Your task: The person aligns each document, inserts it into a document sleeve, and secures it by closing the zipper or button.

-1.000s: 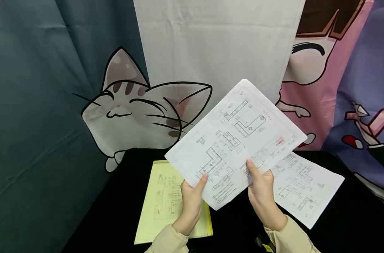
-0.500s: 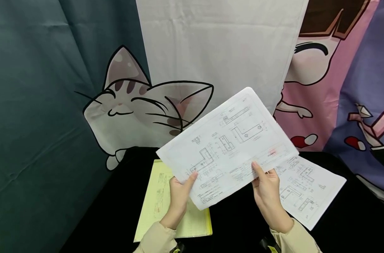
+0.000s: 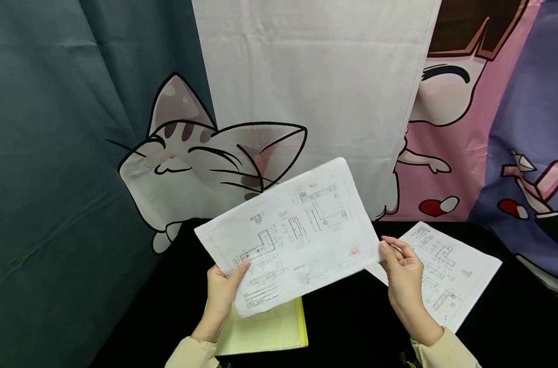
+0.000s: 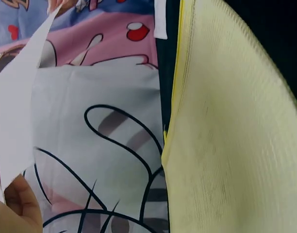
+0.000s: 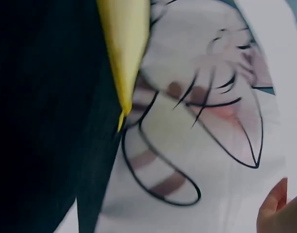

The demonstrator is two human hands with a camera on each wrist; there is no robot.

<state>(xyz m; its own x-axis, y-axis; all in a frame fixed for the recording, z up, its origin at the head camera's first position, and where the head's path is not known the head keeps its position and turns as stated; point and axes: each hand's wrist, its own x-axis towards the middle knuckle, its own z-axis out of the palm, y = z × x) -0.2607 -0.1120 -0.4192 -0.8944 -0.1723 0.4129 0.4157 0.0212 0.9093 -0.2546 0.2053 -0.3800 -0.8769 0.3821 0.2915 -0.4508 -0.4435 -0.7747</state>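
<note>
A white sheet of paper (image 3: 320, 245), printed with technical drawings and a small red mark, is held up slantwise in the head view. It may be more than one sheet. My left hand (image 3: 224, 294) grips its lower left edge, thumb on the printed face and the other fingers hidden behind. At the lower right corner, my right hand (image 3: 407, 283) pinches the edge between thumb and fingers. The left wrist view catches the paper (image 4: 15, 107) nearly edge-on beside the left hand (image 4: 20, 208). Only part of the right hand (image 5: 279, 211) shows in the right wrist view.
Below the held paper lies a yellow sheet or pad (image 3: 270, 332), partly covered from view. Another white drawing sheet (image 3: 467, 268) lies on the black tabletop (image 3: 343, 327) at the right, partly behind my right hand. Cartoon-printed curtains (image 3: 316, 76) hang behind the table.
The held paper has moved left and down and turned flatter, with my left hand moving left. My right hand has shifted from the bottom edge to the right corner.
</note>
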